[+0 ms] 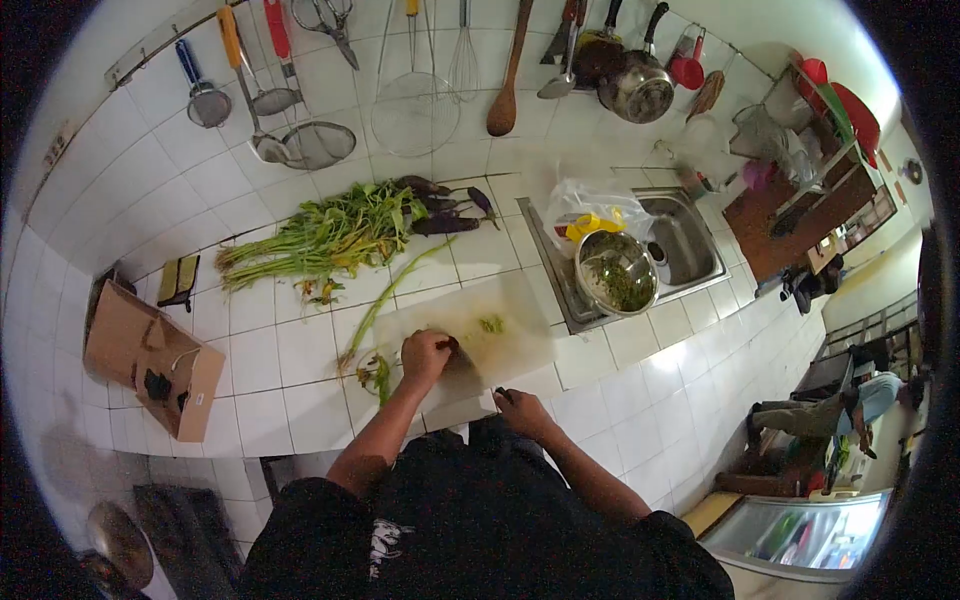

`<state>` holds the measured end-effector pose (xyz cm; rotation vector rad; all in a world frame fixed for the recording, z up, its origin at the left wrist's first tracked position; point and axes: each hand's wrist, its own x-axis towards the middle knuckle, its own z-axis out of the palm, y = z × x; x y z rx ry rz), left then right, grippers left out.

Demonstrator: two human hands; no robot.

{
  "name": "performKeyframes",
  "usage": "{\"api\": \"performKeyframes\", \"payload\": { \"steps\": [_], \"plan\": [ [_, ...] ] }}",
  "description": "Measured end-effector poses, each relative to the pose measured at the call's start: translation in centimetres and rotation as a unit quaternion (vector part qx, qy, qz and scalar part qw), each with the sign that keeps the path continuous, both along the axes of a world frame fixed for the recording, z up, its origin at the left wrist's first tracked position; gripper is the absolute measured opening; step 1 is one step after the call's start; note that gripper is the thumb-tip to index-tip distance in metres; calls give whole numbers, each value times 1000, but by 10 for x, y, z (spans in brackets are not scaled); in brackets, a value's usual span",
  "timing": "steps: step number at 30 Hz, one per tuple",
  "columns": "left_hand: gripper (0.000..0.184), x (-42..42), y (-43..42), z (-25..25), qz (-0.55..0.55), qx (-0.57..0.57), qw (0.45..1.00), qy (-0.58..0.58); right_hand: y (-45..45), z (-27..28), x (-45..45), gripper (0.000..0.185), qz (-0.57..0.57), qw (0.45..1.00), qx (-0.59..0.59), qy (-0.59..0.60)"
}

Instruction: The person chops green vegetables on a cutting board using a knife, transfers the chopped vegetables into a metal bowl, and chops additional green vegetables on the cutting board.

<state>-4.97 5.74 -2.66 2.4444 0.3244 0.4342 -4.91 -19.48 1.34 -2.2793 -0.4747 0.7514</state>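
Observation:
My left hand (425, 358) is closed over the cutting board (525, 330), its fingers pinched beside something small and dark that I cannot make out. My right hand (525, 412) wraps round the black handle of a knife (504, 395) at the board's near edge; the blade is blurred, pointing towards my left hand. Small chopped green pieces (491, 324) lie on the board. Left of it are a long green stalk (385, 310) and some leafy scraps (377, 378). Behind rest a pile of leafy greens (340, 235) and several dark purple eggplants (445, 224).
A metal bowl (617, 275) with cut greens stands by the sink (690, 245), near a plastic bag (600, 200). An open cardboard box (150, 350) is at left. Utensils hang on the wall, including a wooden spoon (503, 112). Another person (840, 415) is at far right.

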Motion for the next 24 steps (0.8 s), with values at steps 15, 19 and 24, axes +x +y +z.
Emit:
{"api": "performKeyframes", "payload": {
  "steps": [15, 19, 24],
  "plan": [
    [17, 3, 3, 10, 20, -79, 994, 69, 6, 16, 13, 44, -14, 1000, -2, -2],
    [17, 3, 2, 5, 15, -2, 1000, 26, 7, 30, 6, 47, 8, 999, -29, 23],
    [17, 0, -1, 14, 11, 16, 1000, -7, 13, 33, 6, 46, 29, 998, -52, -7]
  ]
}}
